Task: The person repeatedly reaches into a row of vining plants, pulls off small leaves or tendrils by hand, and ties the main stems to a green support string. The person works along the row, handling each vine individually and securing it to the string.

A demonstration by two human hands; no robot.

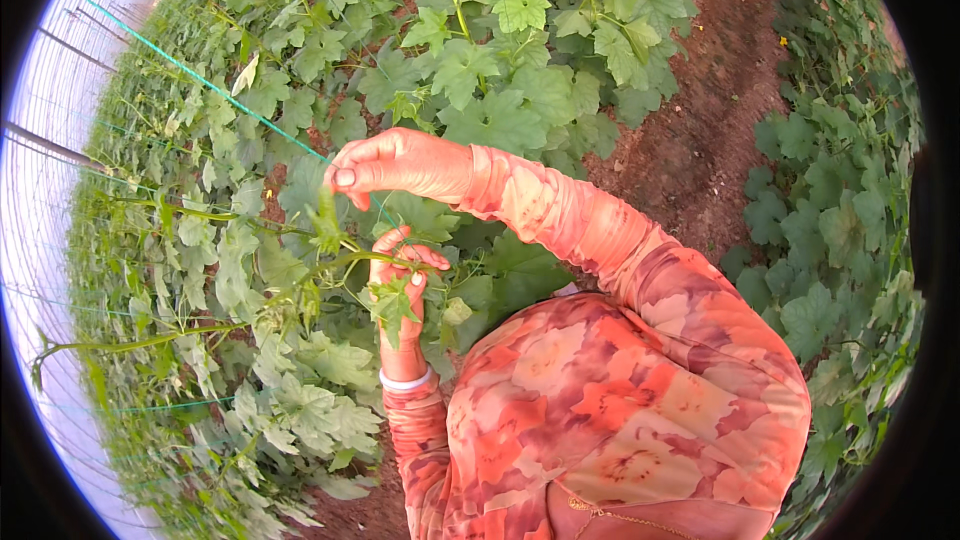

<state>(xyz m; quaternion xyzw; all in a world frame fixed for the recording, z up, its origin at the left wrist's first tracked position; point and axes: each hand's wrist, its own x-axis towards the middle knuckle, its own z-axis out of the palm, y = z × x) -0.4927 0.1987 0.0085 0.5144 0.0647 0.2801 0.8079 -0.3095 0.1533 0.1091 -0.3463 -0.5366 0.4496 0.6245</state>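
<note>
My right hand (397,165) is bent over at the wrist, thumb and fingers closed on a green twine (225,94) that slants down from the upper left. Thinner twine runs from beneath it to my left hand (405,277), just below. That left hand, with a white band at the wrist, has its fingers curled about a green vine stem (345,259) with tendrils. A small lobed leaf (394,306) lies over its palm. Beside the right fingertips is another young leaf (326,221), partly blurred. Whether the twine passes round the stem cannot be made out.
Dense leafy vines (480,75) fill the left and top, with more green strings among them. A strip of reddish-brown soil (697,112) separates them from another row of plants (825,240) at right. Pale sheeting (45,187) with dark bars stands at the far left.
</note>
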